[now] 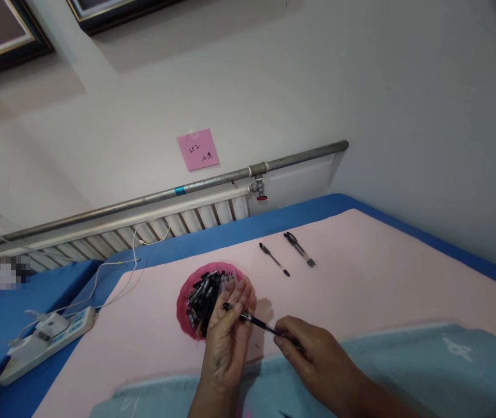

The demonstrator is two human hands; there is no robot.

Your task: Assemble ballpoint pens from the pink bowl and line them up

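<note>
A slim black plastic pen lay pinched between both hands: the right hand clenched on its rear end, the left hand loosely curled round its tip, just before a pink round bowl of black pen caps.

pink sticky note | wall | handwritten "252" | further marks unreadable

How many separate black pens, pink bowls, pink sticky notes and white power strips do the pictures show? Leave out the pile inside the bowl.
Black pens outside the bowl: 3, one held, two lying on the pink mat
Round pink bowl of pen parts: 1
Pink sticky note on the wall: 1
White power strip: 1
Total: 6
</note>
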